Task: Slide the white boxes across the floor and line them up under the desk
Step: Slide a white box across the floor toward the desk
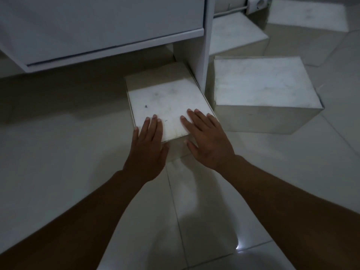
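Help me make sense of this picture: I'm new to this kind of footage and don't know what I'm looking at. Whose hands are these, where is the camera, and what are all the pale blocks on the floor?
There is no machine here. A camera worn on a person's head looks forward and down, so you see that person's own two bare arms reaching out. The left hand and right hand lie flat, fingers spread, on the near end of a white box. Nothing is gripped; the palms just press on it. The box sits on a tiled floor, its far end already under the white desk, beside the desk's upright panel. On the other side of the panel stands a larger white box, with two more boxes behind it. A wall socket shows at the top.
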Tool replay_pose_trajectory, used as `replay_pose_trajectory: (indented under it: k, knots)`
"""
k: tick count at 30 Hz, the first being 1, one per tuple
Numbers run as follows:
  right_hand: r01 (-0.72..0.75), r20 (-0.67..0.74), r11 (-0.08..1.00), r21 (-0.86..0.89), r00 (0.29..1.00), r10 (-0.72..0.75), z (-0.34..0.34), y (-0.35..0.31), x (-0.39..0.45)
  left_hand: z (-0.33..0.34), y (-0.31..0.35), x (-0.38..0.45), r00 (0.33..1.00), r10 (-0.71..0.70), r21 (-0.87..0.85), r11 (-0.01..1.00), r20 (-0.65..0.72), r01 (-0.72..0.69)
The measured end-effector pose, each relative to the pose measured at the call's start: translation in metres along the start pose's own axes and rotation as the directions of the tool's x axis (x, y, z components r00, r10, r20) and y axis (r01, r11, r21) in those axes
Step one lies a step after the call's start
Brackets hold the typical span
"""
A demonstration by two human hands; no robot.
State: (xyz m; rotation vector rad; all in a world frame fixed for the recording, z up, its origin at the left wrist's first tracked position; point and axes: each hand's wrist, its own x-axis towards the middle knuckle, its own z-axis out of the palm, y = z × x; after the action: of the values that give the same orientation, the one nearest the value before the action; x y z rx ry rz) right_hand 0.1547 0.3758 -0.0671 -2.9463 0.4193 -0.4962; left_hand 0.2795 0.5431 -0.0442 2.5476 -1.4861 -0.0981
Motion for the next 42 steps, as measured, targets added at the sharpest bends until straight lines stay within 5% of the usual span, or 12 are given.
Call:
replay_pose_trajectory:
  k: [30, 42]
  knots:
    - [-0.033, -0.066, 0.998, -0.051, 0.997, 0.029, 0.044, 0.025, 0.12, -0.008, -0.074, 0.116, 0.999, 0.032, 0.164, 0.986, -0.003, -0.031]
    - [-0.005, -0.005, 0.997, 0.076, 1.0, 0.006, 0.011, 0.02, 0.087, -0.014, -0.02, 0.095, 0.993, -0.121, 0.179, 0.976, -0.015, 0.121]
